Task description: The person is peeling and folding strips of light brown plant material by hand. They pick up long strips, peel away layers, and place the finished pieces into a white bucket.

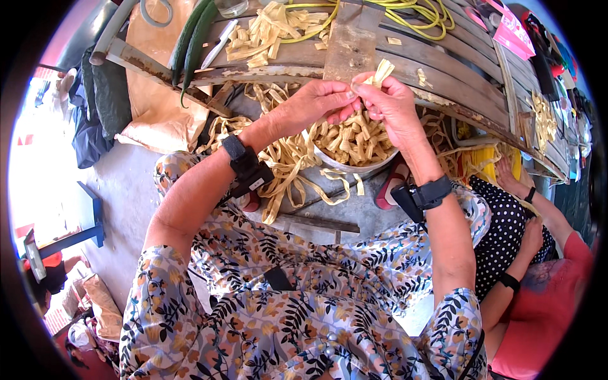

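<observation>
My right hand (394,109) is closed in a pinch on a folded pale yellow strip (382,69) that looks like tofu skin; its ends stick up past the fingers. Against it, my left hand (329,102) pinches with thumb and fingertips, and what lies between them is hidden. Both hands meet above a white bowl (345,166) heaped with knotted yellow pieces (358,140). Long loose strips (285,166) hang in a tangle left of the bowl, below my left forearm.
A slatted wooden bench (437,69) spans the far side, bearing a pile of yellow pieces (269,28), green cucumbers (189,44) and a yellow cord (421,11). A brown paper sheet (161,82) hangs at left. To the right, a co-worker's arm (516,253) rests by a polka-dot lap.
</observation>
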A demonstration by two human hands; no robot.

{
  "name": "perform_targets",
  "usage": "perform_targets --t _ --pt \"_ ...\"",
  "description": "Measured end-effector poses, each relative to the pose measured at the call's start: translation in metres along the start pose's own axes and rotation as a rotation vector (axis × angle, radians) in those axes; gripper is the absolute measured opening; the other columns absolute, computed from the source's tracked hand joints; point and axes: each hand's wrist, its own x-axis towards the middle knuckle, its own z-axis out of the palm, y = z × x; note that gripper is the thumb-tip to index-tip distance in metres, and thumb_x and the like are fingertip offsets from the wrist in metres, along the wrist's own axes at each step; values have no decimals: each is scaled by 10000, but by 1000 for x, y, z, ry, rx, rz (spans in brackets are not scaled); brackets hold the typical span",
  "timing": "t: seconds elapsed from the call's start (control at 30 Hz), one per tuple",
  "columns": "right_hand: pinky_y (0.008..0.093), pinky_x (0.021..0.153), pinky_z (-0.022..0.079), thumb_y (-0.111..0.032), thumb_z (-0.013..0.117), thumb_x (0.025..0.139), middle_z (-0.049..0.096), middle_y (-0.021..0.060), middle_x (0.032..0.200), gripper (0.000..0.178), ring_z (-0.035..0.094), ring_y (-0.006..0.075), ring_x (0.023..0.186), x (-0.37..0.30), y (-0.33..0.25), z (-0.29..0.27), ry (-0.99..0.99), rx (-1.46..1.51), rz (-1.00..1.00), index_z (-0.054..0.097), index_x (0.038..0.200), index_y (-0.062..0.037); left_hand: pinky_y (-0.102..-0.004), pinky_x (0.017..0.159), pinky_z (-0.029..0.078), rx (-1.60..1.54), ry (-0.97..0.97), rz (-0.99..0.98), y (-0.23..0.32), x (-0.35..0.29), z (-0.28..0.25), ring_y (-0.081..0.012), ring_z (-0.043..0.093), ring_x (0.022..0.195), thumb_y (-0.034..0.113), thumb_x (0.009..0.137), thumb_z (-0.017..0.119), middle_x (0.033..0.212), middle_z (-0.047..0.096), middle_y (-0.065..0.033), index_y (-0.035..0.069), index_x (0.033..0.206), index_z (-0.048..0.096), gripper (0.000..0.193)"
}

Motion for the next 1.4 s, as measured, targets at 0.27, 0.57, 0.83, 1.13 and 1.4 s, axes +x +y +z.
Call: perform_targets --t 0.27,0.57,0.83,1.13,1.4 --pt "145 437 273 -103 673 728 542 -34 649 135 429 10 532 -5 -8 -4 70 -114 -25 616 822 -25 -171 500 272 -159 -64 -46 -6 -5 -11 -24 307 530 267 917 440 607 375 82 33 896 564 266" --pt "149 427 323 -150 625 806 577 31 690 166 441 26 511 2 -8 -11 -1 -180 26 594 893 -12 -171 500 271 -157 -106 -81 -7 -4 -20 -20 321 544 249 903 461 611 394 74 39 888 586 244" --pt "155 444 304 -130 618 793 541 15 717 177 430 27 566 6 -10 -10 -5 -169 105 586 939 -34 -165 471 291 72 74 -113 -4 -8 -28 -27 375 519 241 893 491 608 458 50 29 888 567 225" --pt "161 403 254 -100 629 777 462 -33 658 148 358 14 506 15 -18 -1 124 -175 30 550 892 -54 -183 513 393 129 151 64 2 -1 -35 -60 475 543 195 880 508 656 569 -3 25 847 609 200" --pt "181 427 320 -116 654 770 495 -4 661 197 401 33 506 28 -31 -4 133 -72 -20 545 909 -28 -171 510 371 253 279 119 22 9 -34 -35 446 562 164 860 541 625 518 33 61 869 610 124"
